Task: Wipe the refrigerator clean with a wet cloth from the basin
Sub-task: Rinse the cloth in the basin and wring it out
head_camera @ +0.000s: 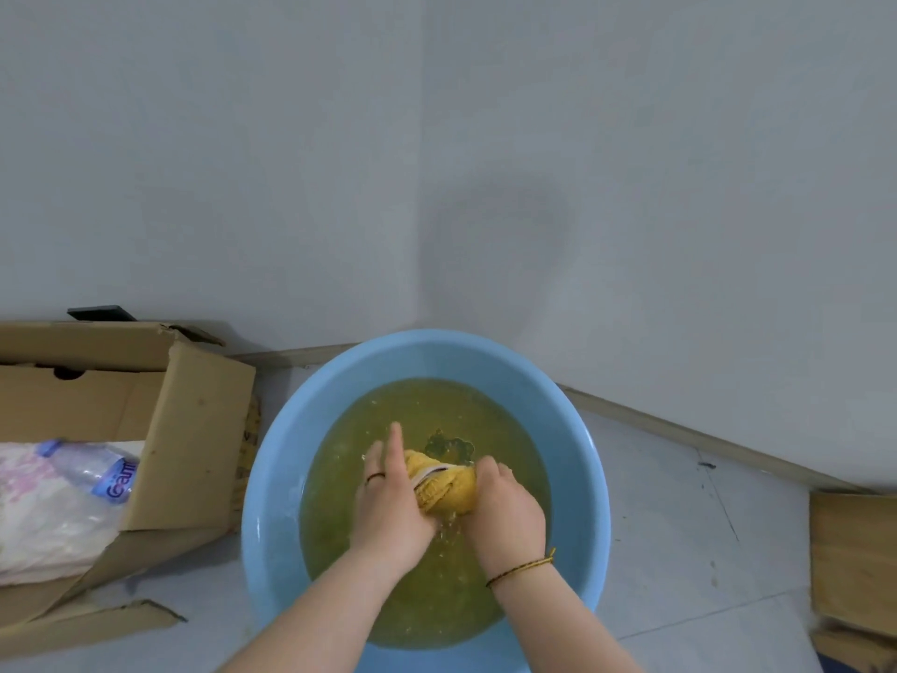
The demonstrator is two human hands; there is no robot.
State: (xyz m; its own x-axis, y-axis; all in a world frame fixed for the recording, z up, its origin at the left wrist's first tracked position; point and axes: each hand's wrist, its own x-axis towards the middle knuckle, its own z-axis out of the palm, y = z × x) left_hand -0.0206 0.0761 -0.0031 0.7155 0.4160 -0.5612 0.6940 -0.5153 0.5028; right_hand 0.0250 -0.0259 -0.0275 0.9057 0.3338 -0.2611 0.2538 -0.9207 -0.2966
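- Where the blue basin (580,459) sits on the pale floor (679,551), both hands meet over its yellowish water
- Left hand (393,497) and right hand (505,507) are each closed tight on the bunched yellow cloth (444,488), just above the water
- Left of the basin, an open cardboard box (194,429) holds a plastic bottle (92,466) and a white bag (39,517)
- Right of the basin lies more cardboard (854,561)
- Behind the basin rises a plain grey wall (437,162)
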